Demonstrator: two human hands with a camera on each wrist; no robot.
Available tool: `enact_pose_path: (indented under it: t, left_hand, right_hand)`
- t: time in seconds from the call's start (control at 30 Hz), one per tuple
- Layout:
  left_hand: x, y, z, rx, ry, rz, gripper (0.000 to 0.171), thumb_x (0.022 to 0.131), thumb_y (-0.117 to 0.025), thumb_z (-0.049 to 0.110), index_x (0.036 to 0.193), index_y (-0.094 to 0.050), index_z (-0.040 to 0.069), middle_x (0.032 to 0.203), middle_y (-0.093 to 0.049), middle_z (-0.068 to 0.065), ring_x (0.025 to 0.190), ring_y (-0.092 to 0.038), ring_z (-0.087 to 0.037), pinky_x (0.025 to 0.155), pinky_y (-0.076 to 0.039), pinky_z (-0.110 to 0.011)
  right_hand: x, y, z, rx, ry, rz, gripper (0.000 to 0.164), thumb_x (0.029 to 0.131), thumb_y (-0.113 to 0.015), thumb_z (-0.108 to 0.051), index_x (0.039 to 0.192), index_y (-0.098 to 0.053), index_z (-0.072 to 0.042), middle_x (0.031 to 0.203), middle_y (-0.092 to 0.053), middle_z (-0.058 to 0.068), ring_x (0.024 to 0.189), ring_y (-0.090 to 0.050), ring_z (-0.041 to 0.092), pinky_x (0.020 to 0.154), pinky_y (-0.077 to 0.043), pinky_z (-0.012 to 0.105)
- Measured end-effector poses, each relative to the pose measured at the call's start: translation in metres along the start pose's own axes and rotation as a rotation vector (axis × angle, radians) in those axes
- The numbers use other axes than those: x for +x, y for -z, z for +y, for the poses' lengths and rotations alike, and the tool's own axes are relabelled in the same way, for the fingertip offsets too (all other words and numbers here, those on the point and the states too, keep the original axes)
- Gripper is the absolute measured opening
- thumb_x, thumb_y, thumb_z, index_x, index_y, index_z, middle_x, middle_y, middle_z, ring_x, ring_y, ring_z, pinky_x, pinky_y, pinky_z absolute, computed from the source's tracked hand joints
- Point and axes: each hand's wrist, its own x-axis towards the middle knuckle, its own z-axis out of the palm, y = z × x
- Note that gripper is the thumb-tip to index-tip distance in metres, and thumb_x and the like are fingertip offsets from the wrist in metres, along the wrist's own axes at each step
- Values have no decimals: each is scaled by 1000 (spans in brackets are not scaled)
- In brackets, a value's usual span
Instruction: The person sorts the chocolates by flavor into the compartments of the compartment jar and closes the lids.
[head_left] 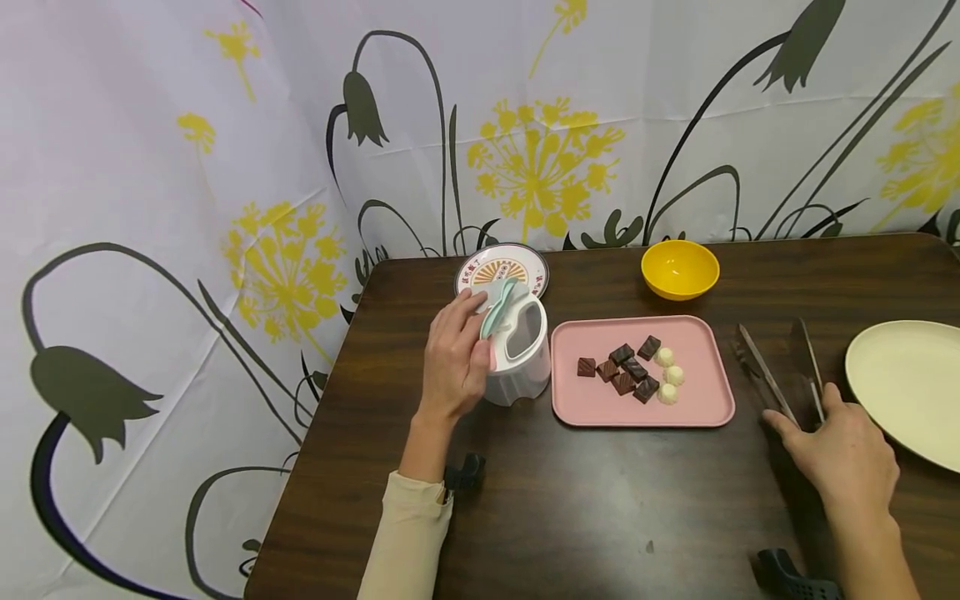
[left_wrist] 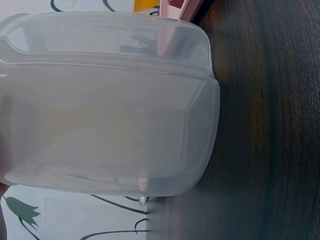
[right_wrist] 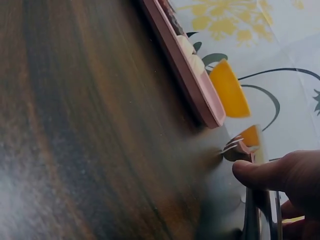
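On the left of the table stands a translucent container (left_wrist: 115, 115) with a white top, an opening and a teal-edged flip lid (head_left: 498, 310). My left hand (head_left: 452, 358) pinches that lid at the container's left side, fingers beyond it and thumb nearer. A pink tray (head_left: 600, 414) beside the container carries several dark chocolates (head_left: 635, 369) and 3 white ones (head_left: 668, 393). Right of the tray, my right hand (head_left: 851, 450) grips metal tongs (head_left: 768, 379), whose two arms stand apart. A fork-like tip (right_wrist: 233, 146) shows in the right wrist view; nothing is visible between the arms.
A patterned plate (head_left: 530, 258) lies behind the container, partly hidden. The yellow bowl (head_left: 680, 271) stands behind the tray. At the right edge lies a cream plate (head_left: 911, 375), close to my right hand. A flowered cloth (head_left: 420, 183) hangs behind the dark wooden table (head_left: 600, 500).
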Motion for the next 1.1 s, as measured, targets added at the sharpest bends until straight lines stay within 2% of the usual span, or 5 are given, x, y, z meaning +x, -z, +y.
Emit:
enact_pose_path:
  t: [0.37,0.63,0.87,1.03,1.1]
  left_hand:
    - [1,-2,1,-7,7,5,56,95,-29,38,105,-71,1,130,-60,-14,132,-46,-30,108,-31,-49]
    - [0,-2,0,-9,6,28,55,94,-30,37,105,-71,1,130,-61,-14,130,-48,-33,107,-32,-51]
    - [-3,-3,-2,-8,9,39,57,95,-28,38,105,-71,1,129,-61,-14,130,-48,-32,107,-32,-51]
    - [-1,-5,-1,-13,4,41,57,95,-29,38,105,-71,1,129,-61,-14,131,-48,-31,106,-33,-53]
    - [0,-5,-1,-16,3,42,57,95,-29,38,105,-71,1,129,-61,-14,130,-48,-31,106,-33,-53]
  right_hand:
    - [1,2,3,73,-66,28,75,88,-66,-44,141,-42,3,103,-56,36,90,-52,62,54,-40,62]
    - [0,8,-2,93,-112,68,73,90,-63,-43,146,-40,-2,107,-53,34,93,-51,62,58,-39,64]
    - [0,13,-13,114,34,138,60,89,-65,-44,136,-51,-9,106,-59,26,90,-55,57,54,-39,59]
    - [-2,12,-28,101,170,150,67,88,-68,-44,142,-49,-8,112,-60,25,93,-57,53,61,-39,62]
    - [-2,9,-36,83,211,141,71,87,-69,-43,143,-48,-6,109,-61,23,89,-58,50,62,-40,62]
